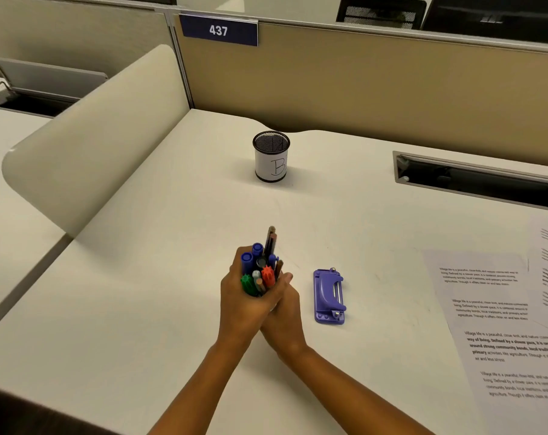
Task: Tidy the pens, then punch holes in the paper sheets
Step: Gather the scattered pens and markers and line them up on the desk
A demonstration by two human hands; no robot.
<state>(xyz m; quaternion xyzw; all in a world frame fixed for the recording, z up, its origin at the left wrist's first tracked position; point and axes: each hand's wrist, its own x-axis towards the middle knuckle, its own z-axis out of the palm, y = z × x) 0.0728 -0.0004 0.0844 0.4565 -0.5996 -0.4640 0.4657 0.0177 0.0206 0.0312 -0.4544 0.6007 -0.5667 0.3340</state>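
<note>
A bundle of pens and markers [260, 268], with blue, green, red and dark caps, stands upright above the desk's middle. My left hand [241, 306] and my right hand [285, 321] are both wrapped around its lower part, pressed together. A black mesh pen cup [271, 157] with a white label marked "B" stands at the back of the desk, apart from the hands, and looks empty. A purple hole punch [329, 298] lies just right of my right hand. Printed paper sheets [498, 309] lie overlapping at the right.
A beige partition wall [360, 80] with a "437" sign [218, 30] runs along the back. A rounded side divider [93, 136] stands at the left. A dark cable slot [480, 180] is cut into the desk [140, 293] at the back right.
</note>
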